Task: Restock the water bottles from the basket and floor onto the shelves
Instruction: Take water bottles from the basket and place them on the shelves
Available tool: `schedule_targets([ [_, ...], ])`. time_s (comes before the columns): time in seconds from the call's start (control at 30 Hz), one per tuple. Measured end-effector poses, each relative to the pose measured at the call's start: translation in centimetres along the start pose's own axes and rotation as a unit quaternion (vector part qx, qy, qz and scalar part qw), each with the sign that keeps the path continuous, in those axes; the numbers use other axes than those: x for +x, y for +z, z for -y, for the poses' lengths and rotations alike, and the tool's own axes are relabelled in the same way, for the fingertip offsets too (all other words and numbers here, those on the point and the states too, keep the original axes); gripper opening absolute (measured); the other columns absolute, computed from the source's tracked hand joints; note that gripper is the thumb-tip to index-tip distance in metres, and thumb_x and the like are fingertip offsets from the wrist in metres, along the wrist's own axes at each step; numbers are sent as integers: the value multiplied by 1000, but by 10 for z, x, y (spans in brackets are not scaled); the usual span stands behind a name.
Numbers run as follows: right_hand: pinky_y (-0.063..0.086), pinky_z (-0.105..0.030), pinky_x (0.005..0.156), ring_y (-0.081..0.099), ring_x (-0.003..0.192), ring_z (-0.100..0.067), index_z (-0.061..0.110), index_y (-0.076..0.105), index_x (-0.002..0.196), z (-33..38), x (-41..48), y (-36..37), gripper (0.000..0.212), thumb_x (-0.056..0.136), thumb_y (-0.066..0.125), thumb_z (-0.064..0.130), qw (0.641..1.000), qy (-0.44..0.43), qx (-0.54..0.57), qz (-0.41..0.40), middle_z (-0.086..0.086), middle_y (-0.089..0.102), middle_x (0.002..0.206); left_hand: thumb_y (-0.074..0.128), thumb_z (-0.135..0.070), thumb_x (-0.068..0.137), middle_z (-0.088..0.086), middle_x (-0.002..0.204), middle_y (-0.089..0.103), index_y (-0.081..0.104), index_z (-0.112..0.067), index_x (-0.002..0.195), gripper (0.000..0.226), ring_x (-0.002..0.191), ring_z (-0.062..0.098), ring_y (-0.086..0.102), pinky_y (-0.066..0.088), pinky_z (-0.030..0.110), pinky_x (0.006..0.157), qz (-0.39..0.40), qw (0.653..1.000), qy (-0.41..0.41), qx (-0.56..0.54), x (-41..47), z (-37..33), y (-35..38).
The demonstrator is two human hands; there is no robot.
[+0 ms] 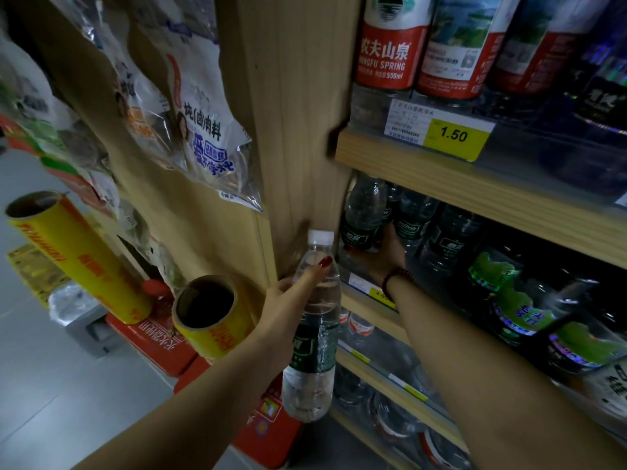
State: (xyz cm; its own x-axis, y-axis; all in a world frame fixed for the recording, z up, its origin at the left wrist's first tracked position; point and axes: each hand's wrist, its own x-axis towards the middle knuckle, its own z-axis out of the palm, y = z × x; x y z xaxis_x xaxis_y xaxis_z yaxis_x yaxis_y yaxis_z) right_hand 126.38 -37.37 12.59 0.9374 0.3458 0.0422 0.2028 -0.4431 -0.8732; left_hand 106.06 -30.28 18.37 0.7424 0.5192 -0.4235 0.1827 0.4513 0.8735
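Note:
My left hand (288, 303) grips a clear water bottle (314, 337) with a white cap and dark green label, held upright in front of the wooden shelf post. My right hand (386, 252) reaches into the middle shelf (366, 300), its fingers among several dark-labelled water bottles (364, 215) standing there; the fingertips are hidden behind those bottles, so its hold is unclear. A dark bead bracelet circles that wrist.
Red-labelled bottles (390, 45) fill the upper shelf above a yellow 1.50 price tag (453, 135). Green-labelled bottles (519, 307) stand to the right. Lower shelves (390, 378) hold more bottles. Yellow wrap rolls (210, 313), hanging seasoning packets (200, 130) and red boxes (268, 425) crowd the left.

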Motion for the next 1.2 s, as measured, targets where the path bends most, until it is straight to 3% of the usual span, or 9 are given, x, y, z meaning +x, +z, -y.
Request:
schedule_targets([
  [0.17, 46, -28, 92, 58, 114, -24, 11, 47, 132, 10, -9, -17, 68, 75, 79, 29, 998, 36, 25, 45, -9, 59, 124, 89, -66, 35, 19, 113, 68, 55, -8, 126, 113, 100, 36, 68, 49, 56, 97, 14, 1000, -5, -3, -5, -1, 3],
  [0.3, 50, -30, 88, 62, 108, -24, 12, 61, 115, 14, -52, -33, 36, 82, 72, 22, 986, 41, 159, 3, -7, 66, 114, 88, -64, 37, 17, 108, 70, 55, -5, 124, 110, 95, 33, 70, 53, 50, 90, 48, 999, 3, -16, -14, -14, 11],
  [0.4, 56, -29, 81, 68, 94, -19, 15, 67, 94, 18, -102, -53, 11, 84, 68, 20, 962, 69, 263, 20, -7, 71, 99, 82, -49, 52, 11, 98, 68, 47, -11, 102, 71, 87, 27, 69, 52, 44, 80, 69, 997, -2, -22, -17, -21, 20],
  [0.5, 57, -23, 72, 71, 84, -16, 9, 67, 98, 21, -140, -66, 31, 74, 67, 27, 948, 89, 293, 81, -8, 73, 95, 77, -39, 68, 5, 81, 71, 51, -16, 92, 43, 71, 20, 69, 48, 35, 63, 100, 994, -4, -34, -14, -24, 36],
  [0.63, 54, -18, 67, 68, 77, -7, 15, 67, 90, 18, -156, -66, 15, 77, 74, 11, 963, 83, 232, 109, 3, 72, 84, 77, -36, 71, -2, 66, 74, 62, -15, 94, 35, 60, 14, 71, 52, 26, 54, 103, 994, -8, -40, -6, -26, 58],
  [0.8, 56, -23, 75, 69, 85, -8, 22, 67, 91, 19, -157, -70, 30, 68, 84, 16, 976, 74, 196, 54, 8, 74, 87, 82, -48, 64, 3, 93, 75, 68, -17, 105, 53, 90, 23, 71, 53, 39, 87, 113, 994, -8, -6, 1, -26, 83],
  [1.0, 58, -32, 79, 71, 90, -18, 14, 70, 95, 19, -145, -82, 36, 63, 86, 17, 972, 80, 215, 57, 0, 76, 90, 85, -64, 39, -1, 105, 73, 67, -24, 108, 82, 103, 22, 67, 46, 43, 101, 100, 995, 20, 1, 7, -29, 97],
  [1.13, 57, -38, 84, 70, 94, -21, 11, 70, 100, 15, -134, -88, 54, 51, 86, 26, 967, 82, 237, 47, -1, 76, 94, 68, -44, 85, -15, 79, 70, 62, -30, 87, 15, 84, 4, 67, 47, 28, 85, 155, 985, 50, 56, 13, -30, 96],
  [1.2, 56, -40, 87, 70, 95, -20, 11, 69, 102, 14, -127, -92, 61, 47, 85, 34, 967, 70, 242, 44, -2, 75, 97, 57, -40, 93, -16, 90, 62, 61, -29, 92, 12, 95, 5, 61, 40, 27, 91, 118, 986, 76, 86, 21, -28, 91],
])
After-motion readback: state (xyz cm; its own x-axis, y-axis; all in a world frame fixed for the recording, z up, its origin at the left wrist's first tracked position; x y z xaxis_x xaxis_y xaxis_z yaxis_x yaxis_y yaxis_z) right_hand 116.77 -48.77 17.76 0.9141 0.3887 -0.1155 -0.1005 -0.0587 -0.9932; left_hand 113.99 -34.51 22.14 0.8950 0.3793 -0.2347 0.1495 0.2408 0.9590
